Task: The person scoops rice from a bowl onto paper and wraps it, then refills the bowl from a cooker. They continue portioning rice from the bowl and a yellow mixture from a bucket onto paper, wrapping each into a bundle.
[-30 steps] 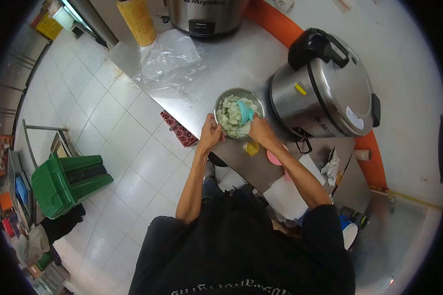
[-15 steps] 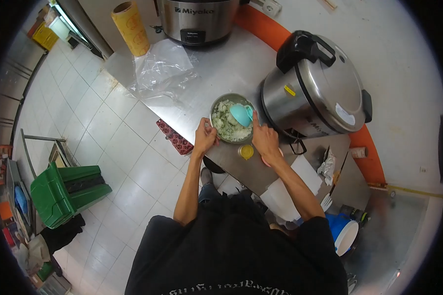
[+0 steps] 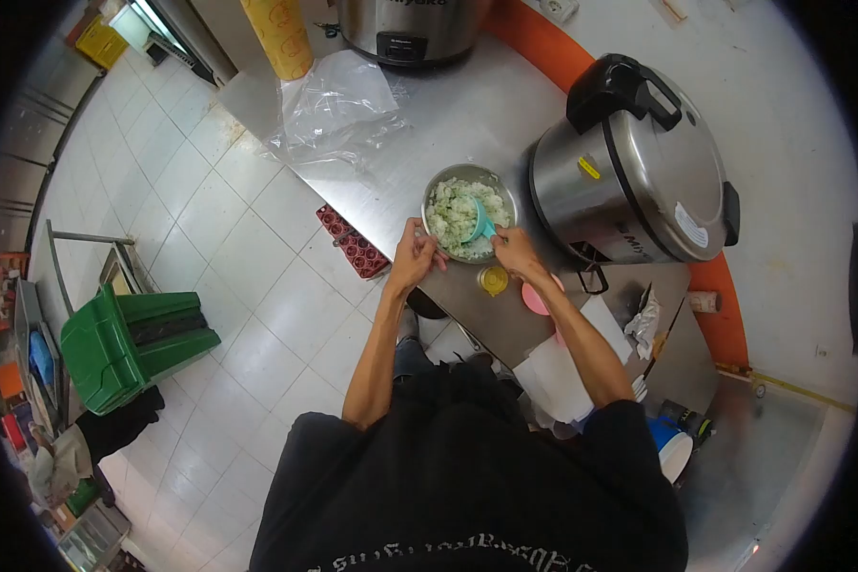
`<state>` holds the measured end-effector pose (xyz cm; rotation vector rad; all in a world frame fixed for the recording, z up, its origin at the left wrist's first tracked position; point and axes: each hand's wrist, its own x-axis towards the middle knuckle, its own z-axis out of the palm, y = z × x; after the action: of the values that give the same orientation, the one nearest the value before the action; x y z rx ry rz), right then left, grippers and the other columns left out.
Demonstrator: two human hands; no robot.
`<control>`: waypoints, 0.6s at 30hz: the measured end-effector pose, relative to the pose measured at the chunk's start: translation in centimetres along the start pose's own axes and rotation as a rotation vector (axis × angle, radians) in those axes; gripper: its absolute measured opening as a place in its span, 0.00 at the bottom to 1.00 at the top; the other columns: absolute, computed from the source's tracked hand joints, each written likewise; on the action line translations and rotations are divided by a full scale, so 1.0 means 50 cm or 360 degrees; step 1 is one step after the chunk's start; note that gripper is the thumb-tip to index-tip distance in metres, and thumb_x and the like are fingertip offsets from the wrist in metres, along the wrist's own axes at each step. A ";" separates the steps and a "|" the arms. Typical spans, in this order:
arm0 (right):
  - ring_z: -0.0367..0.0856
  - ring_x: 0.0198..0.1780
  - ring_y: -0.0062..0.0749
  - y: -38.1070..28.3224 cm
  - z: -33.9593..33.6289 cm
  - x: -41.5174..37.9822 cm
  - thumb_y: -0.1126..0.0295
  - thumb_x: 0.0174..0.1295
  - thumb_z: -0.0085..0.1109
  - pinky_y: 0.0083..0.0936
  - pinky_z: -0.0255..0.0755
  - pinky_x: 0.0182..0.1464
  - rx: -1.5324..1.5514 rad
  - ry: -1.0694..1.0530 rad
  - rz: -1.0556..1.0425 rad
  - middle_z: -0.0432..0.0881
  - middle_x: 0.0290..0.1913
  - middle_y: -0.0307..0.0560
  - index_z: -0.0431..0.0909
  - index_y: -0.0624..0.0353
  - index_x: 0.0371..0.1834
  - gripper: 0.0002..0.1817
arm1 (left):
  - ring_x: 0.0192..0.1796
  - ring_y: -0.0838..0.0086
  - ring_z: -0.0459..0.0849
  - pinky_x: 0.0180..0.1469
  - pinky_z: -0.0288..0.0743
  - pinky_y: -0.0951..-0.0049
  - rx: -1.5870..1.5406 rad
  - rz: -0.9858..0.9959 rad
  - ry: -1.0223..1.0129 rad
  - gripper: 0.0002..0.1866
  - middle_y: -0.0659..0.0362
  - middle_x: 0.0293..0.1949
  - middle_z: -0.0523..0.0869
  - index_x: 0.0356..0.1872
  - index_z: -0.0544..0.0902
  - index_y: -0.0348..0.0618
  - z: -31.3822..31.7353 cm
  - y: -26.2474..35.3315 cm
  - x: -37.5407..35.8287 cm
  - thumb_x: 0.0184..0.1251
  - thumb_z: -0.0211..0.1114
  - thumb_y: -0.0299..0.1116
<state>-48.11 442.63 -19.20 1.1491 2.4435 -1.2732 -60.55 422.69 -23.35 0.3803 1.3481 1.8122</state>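
A round metal bowl (image 3: pixel 512 198) on the steel counter (image 3: pixel 448 114) holds white rice flecked with green (image 3: pixel 451 212). My left hand (image 3: pixel 415 257) is closed on the bowl's near left rim. In my right hand (image 3: pixel 516 252), at the bowl's near right side, is the handle of a turquoise scoop (image 3: pixel 482 221). The scoop's cup is down in the rice, partly hidden by it. Just below the bowl stands a small jar with yellow contents (image 3: pixel 493 279). A pink round item (image 3: pixel 536 296) lies partly behind my right forearm.
A large rice cooker (image 3: pixel 629 181) stands right of the bowl; another cooker (image 3: pixel 405 29) is at the back. Plastic bags (image 3: pixel 338 105) and a yellow film roll (image 3: pixel 278 38) lie back left. White paper (image 3: pixel 553 377) sits near right. A green bin (image 3: pixel 133 348) stands on the floor.
The scoop has turned and gone lower into the rice, and my right hand has moved down towards the bowl's near edge. The whole view has shifted, with the counter items now farther right.
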 end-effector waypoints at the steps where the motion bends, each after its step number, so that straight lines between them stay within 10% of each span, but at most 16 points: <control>1: 0.73 0.16 0.27 -0.007 -0.015 -0.012 0.64 0.72 0.57 0.30 0.66 0.16 0.0105 -0.0019 0.0068 0.83 0.29 0.49 0.72 0.62 0.71 0.27 | 0.22 0.71 0.84 0.24 0.76 0.74 0.0054 0.0006 0.0007 0.11 0.52 0.27 0.84 0.54 0.60 0.41 0.006 0.010 -0.006 0.79 0.51 0.26; 9: 0.58 0.12 0.12 0.015 -0.049 -0.147 0.57 0.76 0.56 0.15 0.49 0.12 0.1263 -0.0054 0.0262 0.68 0.21 0.35 0.67 0.44 0.77 0.27 | 0.23 0.69 0.85 0.25 0.78 0.73 0.0063 -0.0023 0.0062 0.12 0.46 0.30 0.86 0.54 0.60 0.39 -0.026 -0.019 -0.011 0.78 0.53 0.25; 18: 0.60 0.10 0.16 0.069 0.001 -0.221 0.57 0.76 0.56 0.17 0.52 0.10 0.1983 0.0019 0.0058 0.71 0.20 0.38 0.74 0.55 0.59 0.17 | 0.28 0.83 0.80 0.28 0.72 0.77 0.1179 0.0331 0.0531 0.04 0.60 0.25 0.84 0.38 0.78 0.37 0.038 0.019 -0.172 0.74 0.60 0.27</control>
<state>-38.06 437.59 -16.44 1.3080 1.4307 -2.8643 -54.42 417.30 -19.85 0.6393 2.2826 1.5162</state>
